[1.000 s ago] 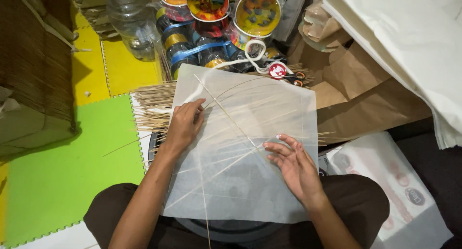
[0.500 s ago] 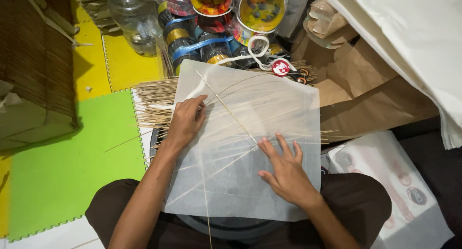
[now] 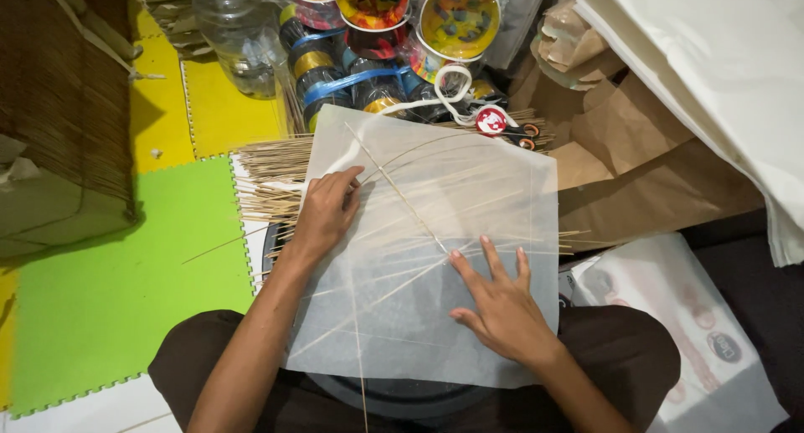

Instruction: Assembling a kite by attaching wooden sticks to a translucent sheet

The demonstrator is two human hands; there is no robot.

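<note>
Head view: round tubs with mottled, colourful insides stand at the top, beside a clear plastic bottle. Brown paper bags crowd the right; a bundle of thin sticks lies left. Over the lap spreads a translucent white paper sheet, crossed sticks showing through. Left hand and right hand press flat on it, fingers spread, gripping nothing.

I saw a clear plastic bottle at the upper left, beside tape rolls and paint-smeared cups along the top. Crumpled brown paper lay at the right — under a stack of white sheets. Green and yellow foam mats covered the floor — left side.
</note>
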